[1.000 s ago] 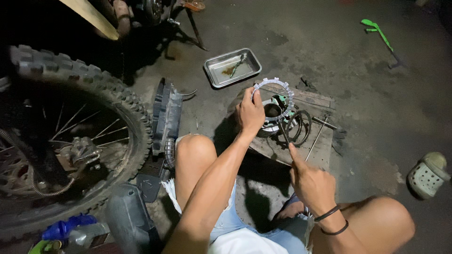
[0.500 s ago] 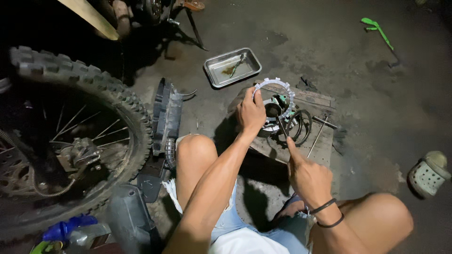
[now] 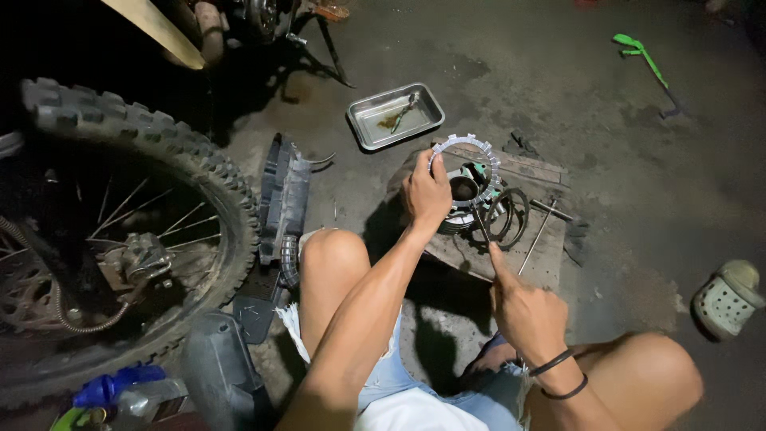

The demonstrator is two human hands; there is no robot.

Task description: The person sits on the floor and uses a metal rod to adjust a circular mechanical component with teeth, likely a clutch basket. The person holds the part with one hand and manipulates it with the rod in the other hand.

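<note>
I sit on the floor over a wooden board (image 3: pixel 536 254). My left hand (image 3: pixel 427 191) lifts a toothed metal ring plate (image 3: pixel 485 152) tilted up off a round metal clutch assembly (image 3: pixel 465 199) on the board. My right hand (image 3: pixel 524 307), with dark bands at the wrist, grips a thin dark tool (image 3: pixel 483 231) whose tip pokes into the assembly just under the plate. More dark rings (image 3: pixel 511 217) lie against the assembly on its right.
A knobby motorcycle wheel (image 3: pixel 120 215) fills the left. A black ribbed part (image 3: pixel 283 203) lies by my left knee. A metal tray (image 3: pixel 396 116) with oily residue sits behind the board. A green tool (image 3: pixel 642 57) lies far right, a pale clog (image 3: pixel 728 297) at right.
My right hand has shifted slightly forward and up with the tool. The left hand keeps the ring plate raised in nearly the same spot.
</note>
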